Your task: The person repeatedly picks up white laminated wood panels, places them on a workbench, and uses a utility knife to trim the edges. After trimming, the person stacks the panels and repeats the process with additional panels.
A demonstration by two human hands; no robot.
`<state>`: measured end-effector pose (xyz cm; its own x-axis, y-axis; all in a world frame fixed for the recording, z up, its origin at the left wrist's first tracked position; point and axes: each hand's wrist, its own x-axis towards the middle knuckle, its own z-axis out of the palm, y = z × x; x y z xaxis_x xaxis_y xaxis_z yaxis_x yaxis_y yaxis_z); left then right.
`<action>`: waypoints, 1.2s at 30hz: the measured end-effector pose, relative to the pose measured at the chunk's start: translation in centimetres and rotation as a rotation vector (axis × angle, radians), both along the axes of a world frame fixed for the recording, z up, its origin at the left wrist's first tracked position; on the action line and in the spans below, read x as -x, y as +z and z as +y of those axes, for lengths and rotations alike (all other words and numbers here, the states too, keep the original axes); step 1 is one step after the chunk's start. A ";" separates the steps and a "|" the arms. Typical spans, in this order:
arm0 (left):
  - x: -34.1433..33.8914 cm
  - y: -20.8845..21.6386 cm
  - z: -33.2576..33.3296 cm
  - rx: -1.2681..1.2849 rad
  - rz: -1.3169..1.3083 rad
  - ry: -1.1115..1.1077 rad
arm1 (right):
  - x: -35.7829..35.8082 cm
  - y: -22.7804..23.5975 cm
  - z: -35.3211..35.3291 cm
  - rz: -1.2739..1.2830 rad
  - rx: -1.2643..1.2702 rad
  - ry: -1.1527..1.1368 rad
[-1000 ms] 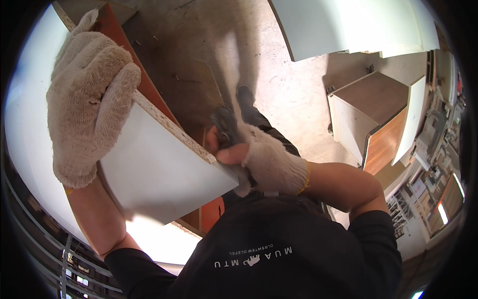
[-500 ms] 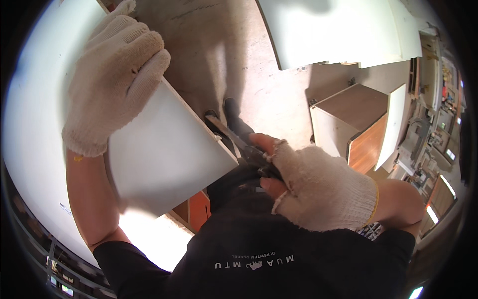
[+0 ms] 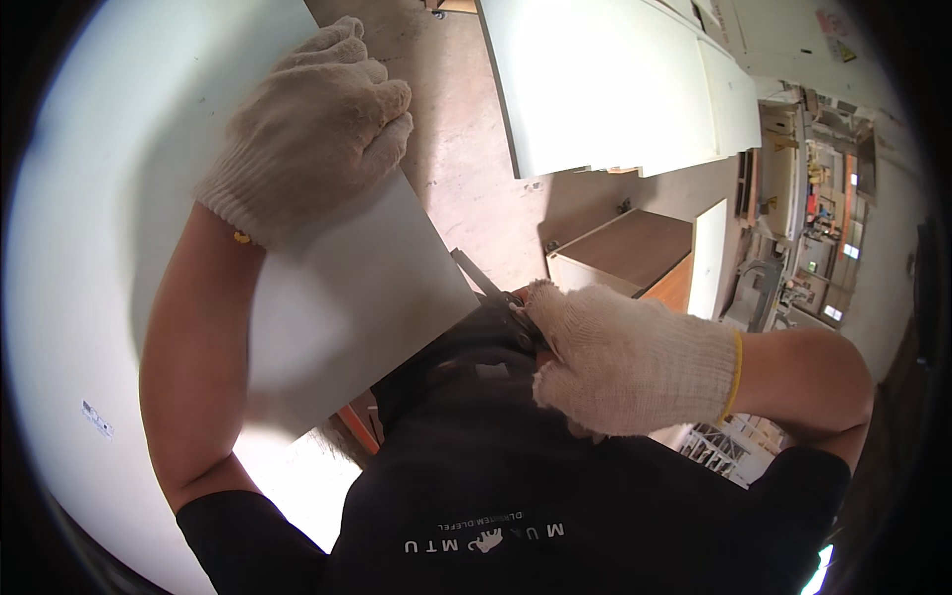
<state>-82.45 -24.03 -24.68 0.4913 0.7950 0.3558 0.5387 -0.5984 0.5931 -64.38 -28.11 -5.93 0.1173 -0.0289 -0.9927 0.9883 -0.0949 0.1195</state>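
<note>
My left hand (image 3: 312,124), in a knitted work glove, is clamped over the upper edge of a white board panel (image 3: 347,307) and holds it tilted in front of my chest. A second gloved hand, my right hand (image 3: 620,362), grips a dark metal hand tool (image 3: 491,293) whose thin tip points up and left at the panel's right corner. The tool's handle is hidden inside the glove. My black shirt (image 3: 516,496) fills the lower middle of the view.
A large white panel (image 3: 79,297) stands along the left. Long white boards (image 3: 615,79) lie on the dusty floor ahead. An open cabinet box (image 3: 635,253) with a brown inside sits to the right, before cluttered workshop shelves (image 3: 813,218).
My left hand has shifted right along the panel's top edge. My right hand with the tool has moved right and nearer the camera, and the view has swung so more floor and boards show.
</note>
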 end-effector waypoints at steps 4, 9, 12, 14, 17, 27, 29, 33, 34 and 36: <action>0.1 -0.3 -0.1 0.044 0.025 0.028 | 1.1 -0.1 0.8 -0.063 0.080 0.128; -0.4 -1.2 0.2 0.025 0.025 0.028 | 1.0 -0.4 1.9 0.024 0.065 0.238; -0.9 -1.1 0.5 -0.007 0.077 0.028 | 0.5 -0.5 2.8 0.011 0.129 0.150; -1.2 -0.8 0.6 -0.005 0.086 0.025 | -0.1 -0.5 3.1 -0.026 0.178 0.101; -1.4 -0.5 0.7 -0.010 0.038 0.020 | -1.2 -0.6 2.9 0.102 0.160 0.206; -1.3 -0.2 0.0 -0.063 0.049 0.018 | -4.0 -1.1 0.9 0.272 0.036 0.246; -1.5 0.0 0.0 -0.076 0.039 0.017 | -4.4 -1.0 1.3 0.222 0.023 0.137; -1.8 0.3 0.3 -0.044 0.072 0.000 | -5.6 -1.3 2.1 0.211 0.031 0.076; -1.8 0.3 0.5 -0.038 0.078 -0.003 | -6.0 -1.4 2.3 0.214 0.036 0.070; -2.1 0.1 0.9 -0.047 0.082 -0.019 | -7.0 -1.7 2.8 0.235 0.044 0.048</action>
